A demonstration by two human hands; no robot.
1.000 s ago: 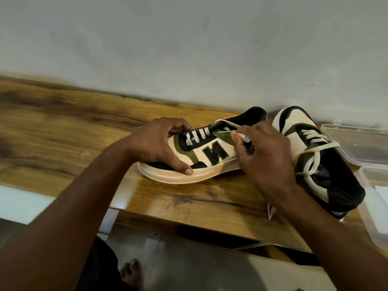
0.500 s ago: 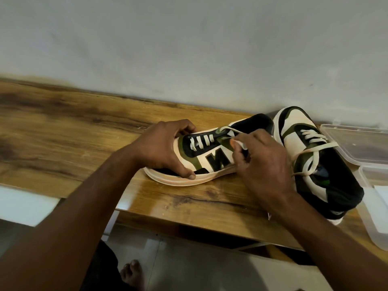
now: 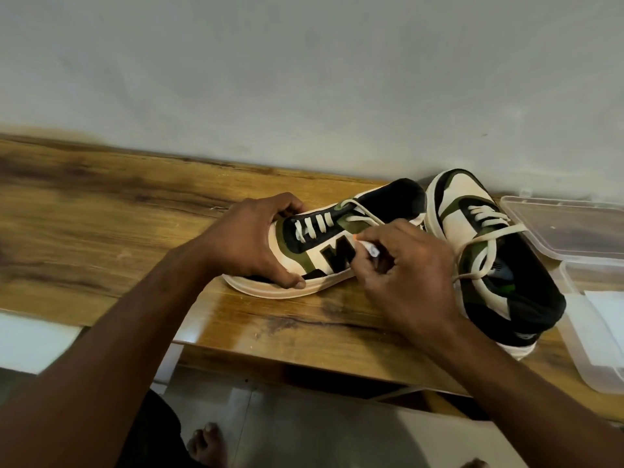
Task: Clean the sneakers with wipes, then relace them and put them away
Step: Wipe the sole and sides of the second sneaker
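The near sneaker (image 3: 324, 251), its side bearing a black "N", lies toe-left on the wooden table (image 3: 101, 211). The left hand (image 3: 250, 244) grips its toe; the right hand (image 3: 405, 275) pinches its lace tip (image 3: 371, 248). The second sneaker (image 3: 486, 251) stands just right, beside a clear plastic box (image 3: 574, 231).

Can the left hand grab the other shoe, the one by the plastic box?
Probably not easily: the left hand grips the near sneaker, and the right hand lies across the way to the far sneaker.
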